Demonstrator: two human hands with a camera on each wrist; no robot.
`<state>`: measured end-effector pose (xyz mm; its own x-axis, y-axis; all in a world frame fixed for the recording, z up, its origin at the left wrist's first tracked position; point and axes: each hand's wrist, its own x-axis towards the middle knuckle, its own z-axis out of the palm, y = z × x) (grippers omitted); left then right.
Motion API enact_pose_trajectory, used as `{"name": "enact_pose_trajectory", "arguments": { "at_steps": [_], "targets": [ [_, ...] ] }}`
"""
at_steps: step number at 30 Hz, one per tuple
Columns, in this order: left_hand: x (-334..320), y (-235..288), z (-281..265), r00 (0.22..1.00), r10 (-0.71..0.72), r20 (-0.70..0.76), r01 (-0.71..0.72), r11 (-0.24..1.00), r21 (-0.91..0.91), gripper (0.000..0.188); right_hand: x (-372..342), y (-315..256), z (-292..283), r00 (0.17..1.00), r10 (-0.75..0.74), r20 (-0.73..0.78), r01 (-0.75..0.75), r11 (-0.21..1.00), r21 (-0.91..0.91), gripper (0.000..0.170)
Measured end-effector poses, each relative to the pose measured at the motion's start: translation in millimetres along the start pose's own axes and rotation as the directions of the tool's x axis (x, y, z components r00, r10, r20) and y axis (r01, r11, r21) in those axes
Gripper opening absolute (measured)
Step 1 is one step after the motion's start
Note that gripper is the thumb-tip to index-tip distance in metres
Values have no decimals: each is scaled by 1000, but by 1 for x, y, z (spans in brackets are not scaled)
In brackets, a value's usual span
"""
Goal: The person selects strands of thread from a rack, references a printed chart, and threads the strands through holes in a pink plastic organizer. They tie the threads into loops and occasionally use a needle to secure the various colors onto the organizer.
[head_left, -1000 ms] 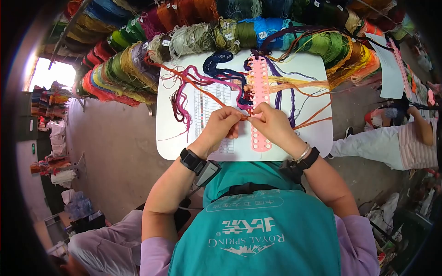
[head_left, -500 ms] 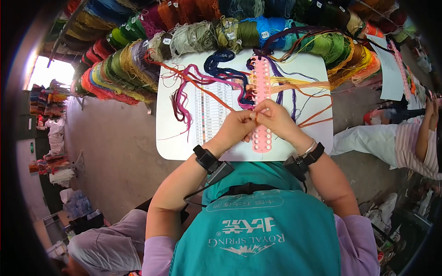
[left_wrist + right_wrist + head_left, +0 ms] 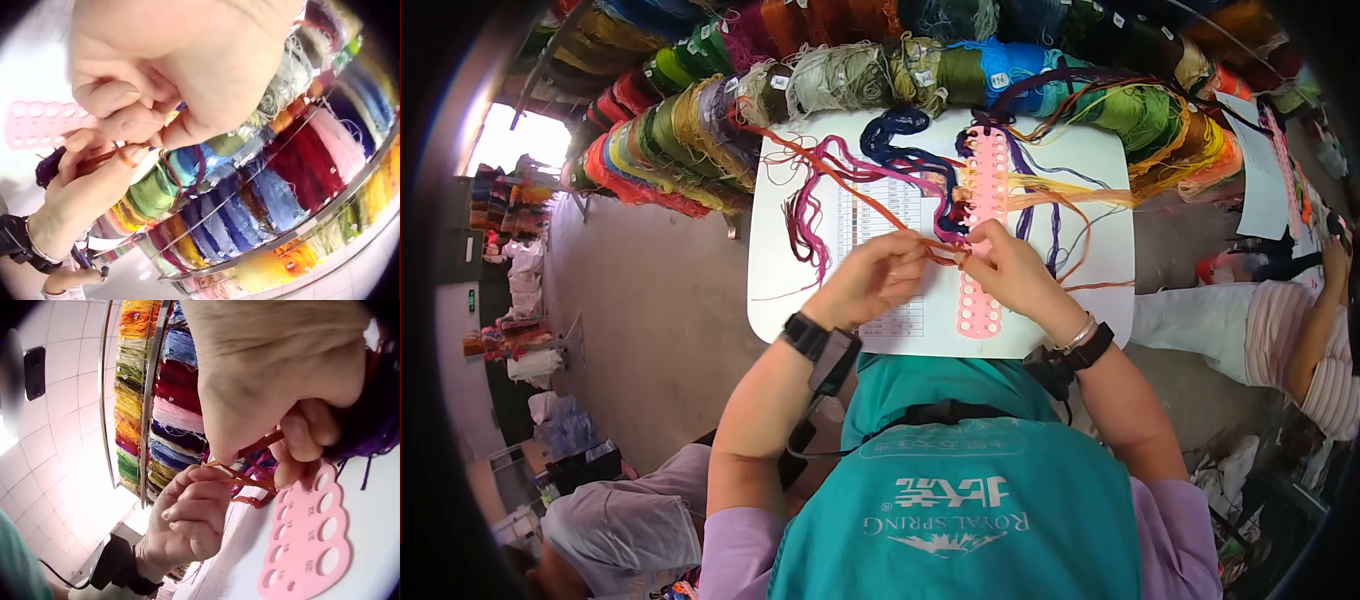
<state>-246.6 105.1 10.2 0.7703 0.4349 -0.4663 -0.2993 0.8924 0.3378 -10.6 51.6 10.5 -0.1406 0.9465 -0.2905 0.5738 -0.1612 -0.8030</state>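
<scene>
Orange embroidery thread [image 3: 868, 200] runs from the upper left down to both hands. The left hand [image 3: 878, 278] pinches it between thumb and fingertips, left of a pink thread card [image 3: 983, 205] with holes down both edges. Over the card's middle, the right hand [image 3: 1015, 275] pinches the thread too. Crossed orange strands [image 3: 253, 481] stretch across the short gap between the hands. Numbers are printed beside the card's holes [image 3: 309, 534] in the right wrist view. Navy, magenta and yellow threads [image 3: 1060, 188] hang from the card's upper part. The right fingers hide part of its edge.
A white board [image 3: 790, 310] lies under the card, with a printed chart [image 3: 885, 320] on it. Racks of coloured skeins [image 3: 830, 85] line the far side. Loose magenta thread [image 3: 808, 215] lies at left. Another person [image 3: 1250, 325] is at the right.
The hands first closed together over the card's edge. Now the left hand has drawn back leftward, leaving orange strands spanning the gap, while the right hand stays by the card.
</scene>
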Motion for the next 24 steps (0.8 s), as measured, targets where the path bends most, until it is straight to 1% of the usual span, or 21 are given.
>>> {"name": "enact_pose_trajectory", "arguments": {
  "at_steps": [1, 2, 3, 4, 6, 7, 8, 9, 11, 12, 13, 14, 15, 16, 17, 19, 20, 21, 22, 23, 24],
  "targets": [
    [-15, 12, 1, 999, 43, -27, -41, 997, 61, 18, 0, -6, -2, 999, 37, 9, -36, 997, -62, 45],
    [-30, 25, -12, 997, 70, 31, -72, 994, 80, 20, 0, -8, -2, 1000, 19, 4, -19, 995, -97, 47],
    [-46, 39, -18, 992, 127, -23, -124, 986, 109, 19, -1, -8, -2, 1000, 2, 1, -2, 991, -132, 49],
    [-62, 57, -24, 990, 137, -22, -130, 972, 193, 18, -1, -8, -1, 1000, -16, -1, 15, 986, -168, 50],
    [-90, 82, -23, 944, 278, -177, -245, 951, 190, 12, -2, -8, 2, 999, -29, -13, 25, 974, -227, 54],
    [-101, 95, -22, 916, 350, -194, -314, 929, 196, 10, -3, -8, 3, 999, -44, -17, 39, 970, -241, 53],
    [-110, 110, -19, 850, 427, -307, -366, 900, 237, 13, -4, -9, 5, 998, -59, -23, 51, 966, -255, 53],
    [-119, 127, -21, 848, 456, -270, -398, 885, 243, 13, -4, -12, 5, 1000, -27, -5, 24, 963, -269, 53],
    [-129, 161, -26, 782, 546, -302, -486, 836, 255, 15, -4, -13, 9, 999, -25, -22, 17, 948, -317, 53],
    [-134, 187, -54, 846, 526, -86, -511, 846, 155, 12, -4, -13, 10, 999, -25, -31, 12, 940, -341, 53],
    [-133, 208, -64, 813, 579, -62, -567, 812, 136, 10, -4, -11, 12, 998, -33, -53, 12, 935, -354, 52],
    [-132, 217, -64, 777, 628, -38, -621, 775, 115, 9, -4, -12, 13, 998, -25, -61, 2, 937, -350, 51],
    [-130, 218, -67, 708, 684, -176, -633, 725, 271, 9, -4, -13, 14, 997, -16, -69, -8, 939, -345, 51],
    [-122, 214, -59, 608, 737, -294, -608, 671, 425, 12, -5, -14, 15, 997, -8, -78, -19, 941, -339, 50],
    [-112, 209, -50, 483, 786, -385, -547, 615, 568, 16, -5, -15, 16, 996, -9, -87, -21, 940, -342, 50],
    [-100, 171, -49, 485, 826, -285, -298, 463, 835, 28, -6, -15, 18, 995, -9, -102, -27, 939, -343, 48],
    [-92, 154, -64, 570, 788, -232, -172, 391, 904, 30, -6, -15, 19, 994, -5, -109, -33, 939, -342, 48],
    [-85, 133, -70, 636, 757, -152, -160, 321, 933, 22, -6, -15, 20, 993, 1, -116, -41, 939, -341, 48],
    [-77, 116, -96, 734, 677, 56, -227, 167, 959, 19, -6, -14, 21, 992, 9, -125, -51, 939, -340, 47],
    [-71, 94, -91, 762, 645, 62, -152, 85, 985, 19, -6, -11, 23, 990, -11, -140, -37, 941, -336, 46],
    [-71, 79, -65, 791, 592, 157, -174, -29, 984, 20, -7, -11, 24, 989, -2, -145, -47, 941, -336, 46]
  ]
}}
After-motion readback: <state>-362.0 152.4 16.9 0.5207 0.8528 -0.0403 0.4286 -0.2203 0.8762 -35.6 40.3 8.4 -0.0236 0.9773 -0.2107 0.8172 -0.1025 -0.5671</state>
